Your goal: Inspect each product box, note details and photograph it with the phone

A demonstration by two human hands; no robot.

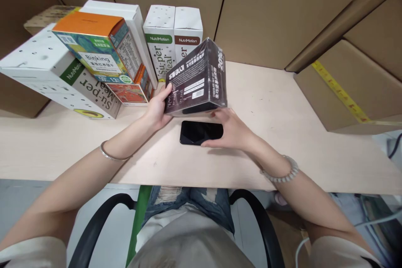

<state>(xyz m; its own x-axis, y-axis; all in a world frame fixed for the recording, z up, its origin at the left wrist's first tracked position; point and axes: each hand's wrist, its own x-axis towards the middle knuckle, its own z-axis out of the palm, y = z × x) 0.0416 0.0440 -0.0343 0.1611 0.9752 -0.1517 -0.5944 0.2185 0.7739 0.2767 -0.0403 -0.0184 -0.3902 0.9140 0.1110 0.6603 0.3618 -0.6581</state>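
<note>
My left hand (158,106) grips a dark brown chocolate box (194,79) by its left side, thumb on the printed face. The box is tilted above the table, its printed back and one side towards me. Below it a black smartphone (197,132) lies flat, screen up. My right hand (234,130) curves around the phone's right end, thumb along the near edge. Its fingers are apart from the thumb, close under the box's lower right corner. Whether those fingertips touch the box or the phone I cannot tell.
On the left, an orange Binking box (100,58) sits on another box beside a large NutriMotion box (63,73). Behind are two more NutriMotion boxes (158,42). Cardboard panels (276,25) line the back; a taped carton (345,96) stands right on the pale table (266,88).
</note>
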